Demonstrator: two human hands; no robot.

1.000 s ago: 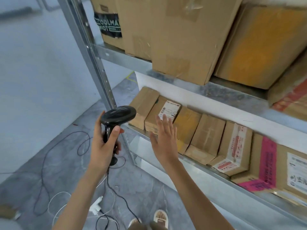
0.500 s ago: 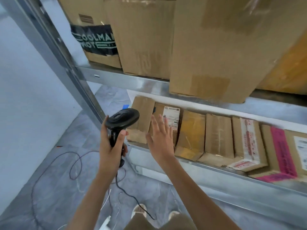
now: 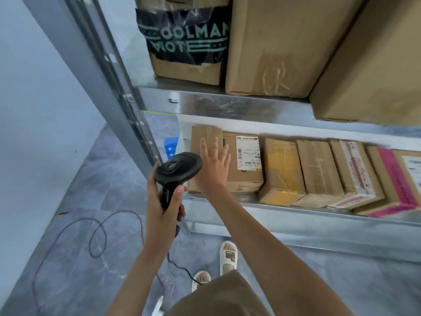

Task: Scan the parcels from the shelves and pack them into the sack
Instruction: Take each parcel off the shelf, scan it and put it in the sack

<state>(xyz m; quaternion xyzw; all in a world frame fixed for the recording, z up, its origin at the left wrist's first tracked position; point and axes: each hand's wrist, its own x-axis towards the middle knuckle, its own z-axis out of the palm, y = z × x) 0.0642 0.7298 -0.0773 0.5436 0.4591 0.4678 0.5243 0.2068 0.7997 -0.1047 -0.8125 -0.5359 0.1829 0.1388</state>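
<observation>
Left hand clenched round the black scanner, its head just left of the right hand. Right hand released, fingers spread flat over the end parcel on the lower shelf. Steel upright close on the left; bare floor below both hands.

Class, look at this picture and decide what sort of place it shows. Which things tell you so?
Probably a parcel depot or warehouse stockroom. Metal shelves hold rows of taped cardboard parcels, one with a barcode label, and the left hand grips a corded scanner.
</observation>
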